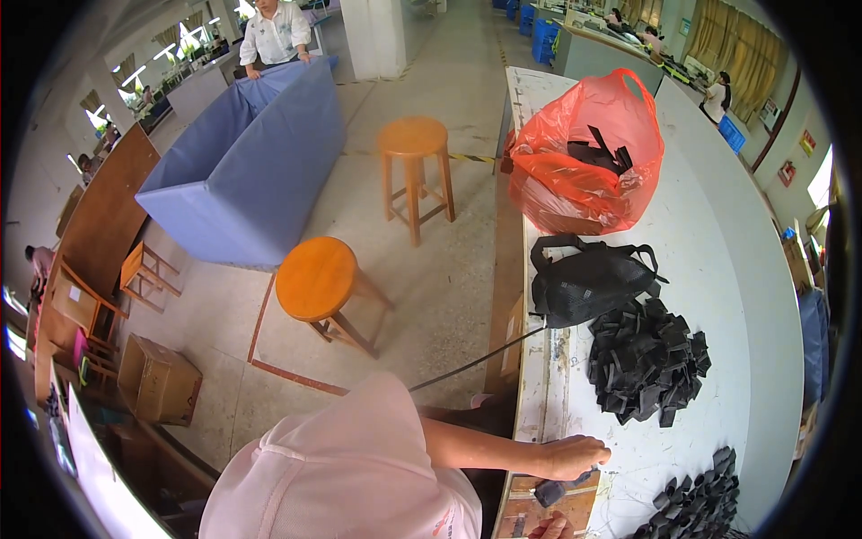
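My left hand (575,457) reaches in over the white table with its fingers closed. Just below it a small black fabric piece (550,492) runs up under the fingers, which appear to grip its end. Fingertips of my right hand (553,527) show at the lower edge, curled together; what they hold, if anything, is hidden. Both hands are over a worn wooden board (579,512) on the tabletop. Beyond my left hand lies a heap of black folded strap pieces (646,364). A second pile of black pieces (696,503) lies to the right of the board.
Behind the heap are a black bag (593,283) and a red plastic bag (584,193) with dark pieces inside. Two round wooden stools (316,278) stand left of the table (709,269). A person (274,31) holds a large blue bin (269,180). A cardboard box (160,382) sits farther left.
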`<state>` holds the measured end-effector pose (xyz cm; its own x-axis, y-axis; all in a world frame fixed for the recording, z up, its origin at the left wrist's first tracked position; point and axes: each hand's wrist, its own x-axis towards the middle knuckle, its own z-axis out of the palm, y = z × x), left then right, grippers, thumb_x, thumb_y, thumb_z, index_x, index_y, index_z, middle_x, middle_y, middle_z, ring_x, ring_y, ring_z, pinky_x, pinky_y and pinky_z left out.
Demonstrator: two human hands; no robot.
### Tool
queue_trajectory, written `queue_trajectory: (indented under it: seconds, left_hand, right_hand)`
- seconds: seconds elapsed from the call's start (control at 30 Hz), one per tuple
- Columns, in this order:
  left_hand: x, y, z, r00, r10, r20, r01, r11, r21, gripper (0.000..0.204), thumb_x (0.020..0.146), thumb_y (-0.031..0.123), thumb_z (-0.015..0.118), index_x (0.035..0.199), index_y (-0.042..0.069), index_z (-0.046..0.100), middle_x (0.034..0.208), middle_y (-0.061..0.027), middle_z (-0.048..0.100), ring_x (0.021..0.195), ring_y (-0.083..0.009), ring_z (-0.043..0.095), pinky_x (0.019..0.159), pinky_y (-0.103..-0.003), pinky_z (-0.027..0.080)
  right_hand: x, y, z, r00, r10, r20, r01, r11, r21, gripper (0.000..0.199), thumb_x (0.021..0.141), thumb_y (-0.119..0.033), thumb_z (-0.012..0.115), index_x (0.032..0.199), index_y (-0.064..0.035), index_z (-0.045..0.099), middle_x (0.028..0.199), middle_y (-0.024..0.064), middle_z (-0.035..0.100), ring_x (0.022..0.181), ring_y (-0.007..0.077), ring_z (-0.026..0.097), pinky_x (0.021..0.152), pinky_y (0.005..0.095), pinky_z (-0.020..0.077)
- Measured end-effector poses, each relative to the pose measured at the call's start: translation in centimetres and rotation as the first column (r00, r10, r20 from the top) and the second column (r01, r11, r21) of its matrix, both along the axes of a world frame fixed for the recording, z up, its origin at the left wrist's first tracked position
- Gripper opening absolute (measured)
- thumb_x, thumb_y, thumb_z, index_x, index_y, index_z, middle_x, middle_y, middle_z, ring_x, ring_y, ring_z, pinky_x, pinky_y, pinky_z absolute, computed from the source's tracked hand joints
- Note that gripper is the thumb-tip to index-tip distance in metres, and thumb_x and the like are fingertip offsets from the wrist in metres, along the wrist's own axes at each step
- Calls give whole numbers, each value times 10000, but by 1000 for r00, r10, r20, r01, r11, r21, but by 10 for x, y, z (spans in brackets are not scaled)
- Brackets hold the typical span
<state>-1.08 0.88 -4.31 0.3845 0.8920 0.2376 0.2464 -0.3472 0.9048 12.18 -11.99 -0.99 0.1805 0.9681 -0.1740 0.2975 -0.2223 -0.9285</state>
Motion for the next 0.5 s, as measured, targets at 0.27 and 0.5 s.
queue_trajectory:
  seconds: [0.27, 0.5]
  left_hand:
    - [4, -5, 12, 992, -128, -8, 128, 990, 52, 192, 711, -40, 584, 855, -22, 458, 833, -149, 492, 789, -305, 517, 661, -370, 418]
    - [9, -7, 14, 988, -72, 133, 59, 993, 100, 168, 705, -52, 571, 841, -25, 477, 764, -159, 516, 720, -293, 521, 652, -376, 409]
  right_hand:
    - [3, 2, -3, 999, -1, 44, 1, 1000, 17, 331, 887, -290, 488, 945, 11, 612, 617, -2, 517, 531, 81, 420, 471, 216, 345]
    - [5, 2, -7, 989, -34, 145, 22, 996, 81, 358, 873, -320, 506, 976, 5, 616, 648, 48, 561, 548, 114, 463, 468, 254, 381]
